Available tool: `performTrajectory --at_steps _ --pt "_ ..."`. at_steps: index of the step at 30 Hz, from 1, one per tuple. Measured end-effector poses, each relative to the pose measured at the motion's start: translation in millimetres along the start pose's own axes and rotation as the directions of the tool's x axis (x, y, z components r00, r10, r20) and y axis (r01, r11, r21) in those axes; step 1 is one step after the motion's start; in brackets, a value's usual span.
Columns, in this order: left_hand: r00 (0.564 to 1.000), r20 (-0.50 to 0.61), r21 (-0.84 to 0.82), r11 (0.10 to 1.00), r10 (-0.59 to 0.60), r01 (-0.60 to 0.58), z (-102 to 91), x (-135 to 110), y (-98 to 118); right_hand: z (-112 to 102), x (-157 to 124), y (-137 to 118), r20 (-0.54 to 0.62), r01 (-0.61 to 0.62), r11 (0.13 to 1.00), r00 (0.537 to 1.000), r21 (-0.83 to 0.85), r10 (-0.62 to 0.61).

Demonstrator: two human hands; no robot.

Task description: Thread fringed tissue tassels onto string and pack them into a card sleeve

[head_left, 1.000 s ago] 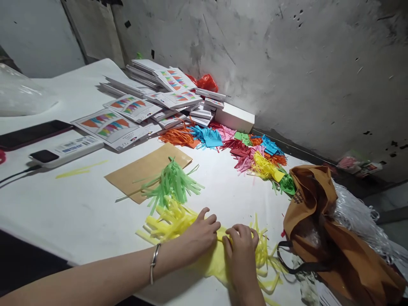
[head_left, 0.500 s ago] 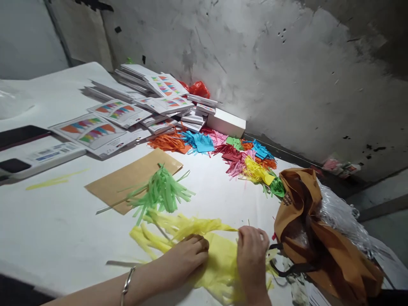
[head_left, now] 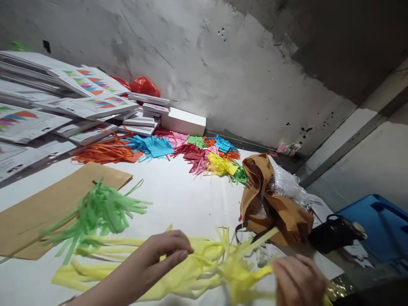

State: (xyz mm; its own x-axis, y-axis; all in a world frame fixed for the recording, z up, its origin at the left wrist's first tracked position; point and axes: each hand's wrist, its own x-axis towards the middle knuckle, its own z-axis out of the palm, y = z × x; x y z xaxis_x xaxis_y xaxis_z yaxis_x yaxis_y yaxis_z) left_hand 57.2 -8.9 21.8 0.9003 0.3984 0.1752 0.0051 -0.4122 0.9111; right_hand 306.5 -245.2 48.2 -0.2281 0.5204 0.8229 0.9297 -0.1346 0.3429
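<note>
A sheet of yellow tissue paper with fringed ends (head_left: 188,267) lies spread across the near part of the table. My left hand (head_left: 165,250) is over its middle, thumb and fingers loosely bent with a gap between them and nothing visible in them. At the lower right, my right hand (head_left: 298,278), blurred by motion, is closed on yellow strands at the sheet's right end and lifts them off the table. A green tissue-paper tassel (head_left: 105,206) rests to the left, partly on a brown paper sheet (head_left: 63,195).
Bundles of coloured fringe, among them a blue one (head_left: 156,146), line the back near a white box (head_left: 185,121). Stacks of printed packs (head_left: 86,106) stand at the left. A brown cloth bag (head_left: 270,199) and a black bottle (head_left: 334,233) sit on the right.
The view has swung right. My right hand has moved right, drawing yellow strands with it. My left hand has risen off the yellow sheet, whose fringe now spreads out.
</note>
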Motion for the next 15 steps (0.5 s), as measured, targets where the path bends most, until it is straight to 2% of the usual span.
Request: performTrajectory --at_steps 2,4,7,9,12,15 --pt "1.000 0.027 -0.136 0.990 -0.015 0.018 9.0 17 34 12 15 -30 0.056 0.007 0.995 0.998 0.101 -0.013" --pt "0.988 0.131 -0.233 0.966 -0.085 0.114 22.8 32 53 21 25 -48 0.084 0.014 0.985 0.996 0.173 -0.029" --pt "0.926 0.318 -0.403 0.855 -0.203 0.326 41.1 44 54 31 31 -57 0.053 0.036 0.969 0.997 0.245 -0.050" --pt "0.898 0.369 -0.505 0.759 -0.239 0.410 47.6 45 46 37 31 -60 -0.001 -0.035 0.944 0.999 0.328 0.037" --pt "0.922 0.304 -0.600 0.704 -0.241 0.381 51.9 40 36 45 32 -72 -0.020 -0.244 0.823 0.955 0.513 0.296" --pt "0.965 0.155 -0.626 0.735 -0.210 0.260 55.6 36 34 49 32 -90 0.040 -0.368 0.660 0.889 0.655 0.456"
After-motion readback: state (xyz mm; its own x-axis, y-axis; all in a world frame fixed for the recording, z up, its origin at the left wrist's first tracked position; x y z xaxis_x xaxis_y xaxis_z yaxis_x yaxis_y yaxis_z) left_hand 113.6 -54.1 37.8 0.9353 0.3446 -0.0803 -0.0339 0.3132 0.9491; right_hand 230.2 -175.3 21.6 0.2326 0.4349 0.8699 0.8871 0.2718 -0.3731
